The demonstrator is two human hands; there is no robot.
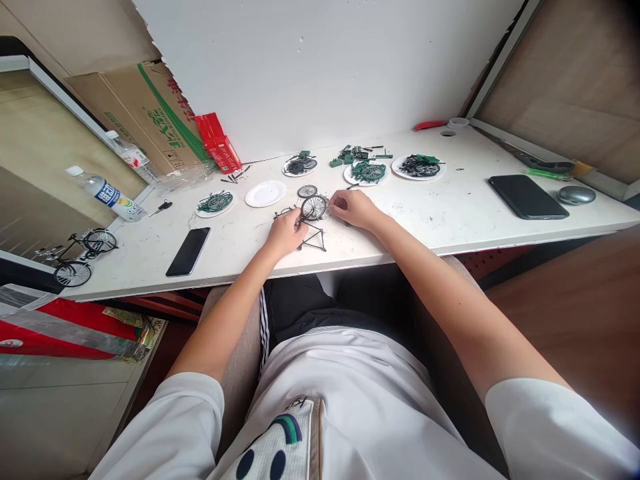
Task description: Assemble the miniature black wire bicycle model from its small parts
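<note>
the small spoked wheel (314, 207) stands between both hands on the counter (450, 200). left hand (286, 233) is pinched on the black frame (314, 239) under it, right hand (353, 208) is pinched on its rim. likely light and easily bent, so hold the rim, not the spokes.

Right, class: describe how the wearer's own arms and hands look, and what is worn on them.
Short white sleeves, left sleeve and right sleeve, end above the elbows. Forearms are bare. The left hand and right hand wear no gloves; no watch or bracelet shows.
</note>
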